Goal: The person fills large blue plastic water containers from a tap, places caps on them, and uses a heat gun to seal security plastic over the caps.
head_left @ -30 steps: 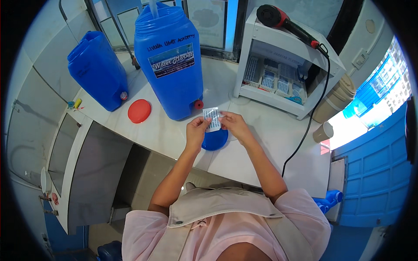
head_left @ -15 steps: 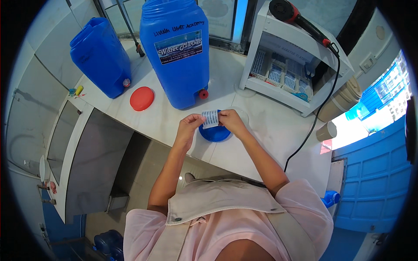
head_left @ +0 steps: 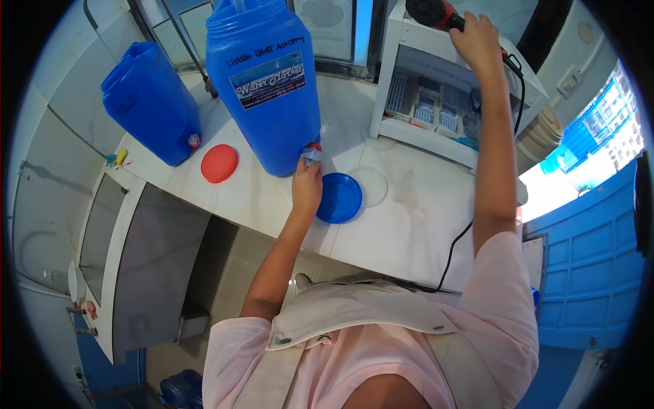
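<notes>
My left hand (head_left: 308,187) pinches a small printed plastic seal (head_left: 312,157) against the red tap (head_left: 315,146) low on the tall blue water container (head_left: 286,123). Only part of the tap shows above the seal. At the far right my right hand (head_left: 478,46) is wrapped round the handle of a black-and-red heat gun (head_left: 436,13) on top of the white cabinet (head_left: 429,135). Beside my left hand a round blue lid (head_left: 340,198) lies on the counter.
A second blue container (head_left: 150,102) stands at the left, near a red lid (head_left: 219,163). A clear ring-shaped disc (head_left: 377,187) lies beside the blue lid. The heat gun's black cord (head_left: 455,247) hangs down across the right of the counter (head_left: 409,232).
My left hand has carried the seal from above the blue lid up to the red tap. My right hand has let go of the seal, reached far right and taken hold of the heat gun.
</notes>
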`<state>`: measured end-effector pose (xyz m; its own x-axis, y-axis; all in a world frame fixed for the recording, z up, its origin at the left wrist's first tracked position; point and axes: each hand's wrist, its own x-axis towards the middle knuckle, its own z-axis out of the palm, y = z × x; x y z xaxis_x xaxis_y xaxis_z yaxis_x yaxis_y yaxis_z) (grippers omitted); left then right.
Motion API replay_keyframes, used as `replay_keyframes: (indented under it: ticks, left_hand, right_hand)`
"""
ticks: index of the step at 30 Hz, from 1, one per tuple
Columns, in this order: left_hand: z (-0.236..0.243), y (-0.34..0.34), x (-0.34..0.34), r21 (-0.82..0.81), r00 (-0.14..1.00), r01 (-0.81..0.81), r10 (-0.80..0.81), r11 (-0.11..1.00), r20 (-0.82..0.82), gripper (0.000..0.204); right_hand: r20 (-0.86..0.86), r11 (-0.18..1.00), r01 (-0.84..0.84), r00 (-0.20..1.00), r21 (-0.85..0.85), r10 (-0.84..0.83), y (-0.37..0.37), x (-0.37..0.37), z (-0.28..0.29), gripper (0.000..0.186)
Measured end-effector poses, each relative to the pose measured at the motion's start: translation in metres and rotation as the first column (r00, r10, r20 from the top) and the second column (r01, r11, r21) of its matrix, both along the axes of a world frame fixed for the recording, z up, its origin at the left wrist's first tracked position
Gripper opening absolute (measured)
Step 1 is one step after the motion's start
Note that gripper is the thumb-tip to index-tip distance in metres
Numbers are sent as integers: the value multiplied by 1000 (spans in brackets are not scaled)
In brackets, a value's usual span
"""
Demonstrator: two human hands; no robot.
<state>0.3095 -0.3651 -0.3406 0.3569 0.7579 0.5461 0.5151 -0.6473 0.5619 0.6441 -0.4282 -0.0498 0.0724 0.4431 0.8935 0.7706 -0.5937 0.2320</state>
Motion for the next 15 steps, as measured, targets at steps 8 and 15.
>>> replay_keyframes:
  ticks: [8,15]
  left_hand:
    - [-1,13,5,108,994,21,-9,994,-111,15]
    - [3,29,21,327,862,47,127,944,-492,6]
  right_hand:
    - [-446,833,-18,851,-553,-278,48,13,46,39]
    - [-611,873,-166,772,-458,-173,48,25,50,35]
